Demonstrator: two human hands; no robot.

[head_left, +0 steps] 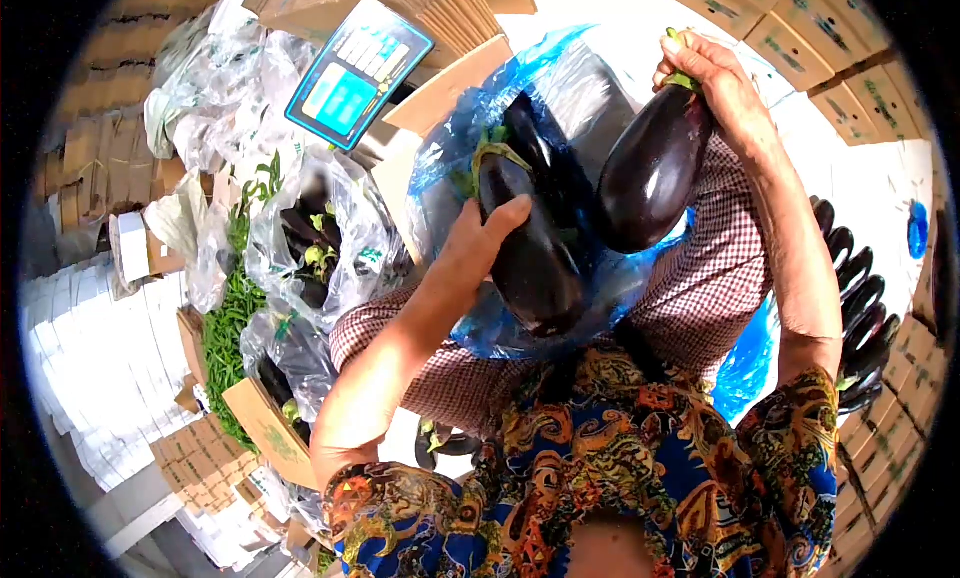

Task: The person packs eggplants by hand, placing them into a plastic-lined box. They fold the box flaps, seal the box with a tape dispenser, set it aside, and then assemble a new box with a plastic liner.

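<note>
Between my knees sits a blue plastic bag (435, 168) inside an open cardboard box, with dark eggplants in it. My left hand (485, 233) is wrapped round a large eggplant (535, 268) that lies over the bag, its green cap toward the top; the fingers under it are hidden. Another eggplant (532, 138) lies deeper in the bag, partly covered. My right hand (705, 68) pinches the green stem of a big glossy eggplant (655, 168), which hangs bulb-down over the right side of the bag.
A scale (360, 73) with a blue display stands beyond the box. Clear bags of eggplants (318, 228) and green peppers (235, 328) are at the left. Several eggplants (865, 298) lie in a row at the right. Stacked cartons (800, 38) stand at the upper right.
</note>
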